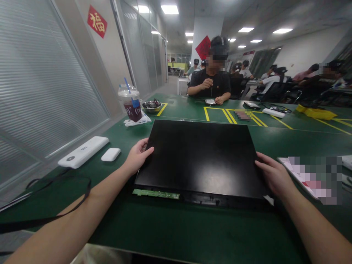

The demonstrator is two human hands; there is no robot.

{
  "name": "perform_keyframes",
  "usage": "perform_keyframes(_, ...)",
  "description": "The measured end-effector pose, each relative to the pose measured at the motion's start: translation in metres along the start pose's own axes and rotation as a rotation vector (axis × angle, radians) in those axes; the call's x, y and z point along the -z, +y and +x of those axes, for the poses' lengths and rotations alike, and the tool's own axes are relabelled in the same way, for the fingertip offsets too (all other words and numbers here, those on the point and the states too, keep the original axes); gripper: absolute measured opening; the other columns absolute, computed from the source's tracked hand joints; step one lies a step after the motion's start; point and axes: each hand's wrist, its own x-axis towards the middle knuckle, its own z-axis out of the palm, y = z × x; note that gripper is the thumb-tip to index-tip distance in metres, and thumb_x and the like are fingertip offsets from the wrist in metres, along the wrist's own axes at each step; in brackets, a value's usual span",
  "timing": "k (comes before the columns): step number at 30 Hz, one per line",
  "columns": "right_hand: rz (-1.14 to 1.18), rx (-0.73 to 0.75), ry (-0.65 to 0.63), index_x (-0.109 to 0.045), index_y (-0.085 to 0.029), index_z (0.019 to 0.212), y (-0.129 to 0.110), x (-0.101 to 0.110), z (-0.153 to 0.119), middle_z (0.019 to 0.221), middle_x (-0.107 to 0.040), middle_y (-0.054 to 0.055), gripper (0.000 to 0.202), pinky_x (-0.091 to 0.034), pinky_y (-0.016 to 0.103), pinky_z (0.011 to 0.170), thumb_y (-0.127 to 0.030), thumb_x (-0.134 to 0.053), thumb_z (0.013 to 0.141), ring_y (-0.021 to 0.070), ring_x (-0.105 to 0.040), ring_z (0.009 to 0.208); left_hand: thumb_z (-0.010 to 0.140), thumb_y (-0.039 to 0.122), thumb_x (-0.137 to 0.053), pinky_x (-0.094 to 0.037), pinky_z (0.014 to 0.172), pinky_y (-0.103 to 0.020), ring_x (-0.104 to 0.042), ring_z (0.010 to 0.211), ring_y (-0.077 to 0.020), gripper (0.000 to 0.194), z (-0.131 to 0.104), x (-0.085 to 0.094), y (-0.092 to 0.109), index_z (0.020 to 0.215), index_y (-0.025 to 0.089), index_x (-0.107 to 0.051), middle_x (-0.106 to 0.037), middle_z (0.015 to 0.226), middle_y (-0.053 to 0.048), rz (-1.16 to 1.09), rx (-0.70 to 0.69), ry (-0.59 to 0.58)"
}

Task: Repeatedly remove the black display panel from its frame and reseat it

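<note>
A flat black rectangular screen panel (198,157), green circuit strip (156,194) along its near edge, is on the green table (192,227). The left hand (139,156) pinches its left edge between thumb and fingers; the right hand (275,174) grips the right edge, thumb hidden or unclear.

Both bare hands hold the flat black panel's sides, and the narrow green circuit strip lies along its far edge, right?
Not quite: in the head view, the narrow green circuit strip lies along the near edge of the flat black panel, not the far. The bare left hand and bare right hand do hold its sides.
</note>
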Motion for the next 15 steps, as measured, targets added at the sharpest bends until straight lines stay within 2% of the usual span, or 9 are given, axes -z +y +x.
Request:
perform_keyframes(2,0.226,-0.169,-0.026,-0.058,-0.026,0.144,-0.018,0.002,-0.008,0.132,-0.071,0.01,0.064,-0.051,0.047,0.106,-0.042,-0.064,0.082,0.0334,-0.064,0.125,0.06,0.037,-0.094,-0.047,0.112,-0.045,-0.062,0.129,-0.0335,0.066,-0.001,-0.001,0.001,0.116,0.015,-0.068,-0.074,0.126,-0.014,-0.029,0.017,-0.007)
perform_keyframes(4,0.338,-0.266,-0.132,-0.047,-0.029,0.153,-0.035,0.003,-0.018,0.136,-0.069,0.009,0.072,-0.054,0.044,0.103,-0.045,-0.063,0.085,0.0328,-0.067,0.121,0.059,0.039,-0.095,-0.047,0.112,-0.045,-0.061,0.13,-0.034,0.065,-0.001,-0.002,0.002,0.114,0.016,-0.068,-0.075,0.123,-0.014,-0.04,0.024,-0.017)
perform_keyframes(6,0.325,-0.362,-0.189,-0.045,-0.024,0.155,-0.046,0.004,-0.028,0.122,-0.074,0.015,0.074,-0.059,0.048,0.092,-0.057,-0.055,0.089,0.0366,-0.072,0.11,0.058,0.041,-0.095,-0.047,0.112,-0.045,-0.062,0.13,-0.0341,0.066,-0.001,-0.001,0.001,0.114,0.016,-0.069,-0.077,0.119,-0.013,-0.033,0.025,-0.029)
perform_keyframes(8,0.243,-0.368,-0.228,-0.045,-0.022,0.155,-0.05,0.006,-0.033,0.11,-0.077,0.017,0.075,-0.061,0.05,0.086,-0.061,-0.05,0.091,0.0377,-0.075,0.101,0.058,0.043,-0.095,-0.046,0.112,-0.044,-0.063,0.128,-0.0334,0.066,0.001,-0.001,0.0,0.113,0.016,-0.069,-0.077,0.116,-0.012,-0.012,0.017,-0.043)
perform_keyframes(10,0.221,-0.328,-0.227,-0.052,-0.024,0.15,-0.048,0.01,-0.033,0.106,-0.078,0.015,0.068,-0.062,0.048,0.085,-0.058,-0.051,0.091,0.0365,-0.076,0.099,0.059,0.045,-0.094,-0.045,0.112,-0.042,-0.063,0.127,-0.0323,0.064,0.003,0.001,-0.002,0.112,0.017,-0.07,-0.077,0.118,-0.012,0.035,0.002,-0.051)
perform_keyframes(12,0.316,-0.318,-0.149,-0.066,-0.024,0.135,-0.045,0.015,-0.029,0.106,-0.079,0.012,0.057,-0.062,0.047,0.087,-0.051,-0.062,0.085,0.0353,-0.075,0.101,0.062,0.05,-0.09,-0.045,0.111,-0.042,-0.063,0.126,-0.0322,0.063,0.005,0.003,-0.005,0.112,0.017,-0.071,-0.075,0.121,-0.012,0.118,-0.017,-0.051)
perform_keyframes(13,0.381,-0.322,-0.067,-0.072,-0.024,0.124,-0.043,0.018,-0.027,0.106,-0.079,0.01,0.05,-0.062,0.046,0.089,-0.046,-0.069,0.079,0.0346,-0.075,0.103,0.064,0.054,-0.087,-0.046,0.11,-0.044,-0.063,0.124,-0.0325,0.064,0.006,0.005,-0.006,0.114,0.017,-0.07,-0.074,0.122,-0.012,0.17,-0.026,-0.049)
perform_keyframes(15,0.477,-0.319,0.179,-0.079,-0.025,0.098,-0.042,0.024,-0.024,0.105,-0.079,0.005,0.035,-0.062,0.043,0.095,-0.033,-0.08,0.064,0.0316,-0.074,0.106,0.072,0.06,-0.077,-0.048,0.106,-0.047,-0.065,0.118,-0.0327,0.066,0.008,0.008,-0.007,0.12,0.017,-0.068,-0.073,0.12,-0.012,0.299,-0.042,-0.05)
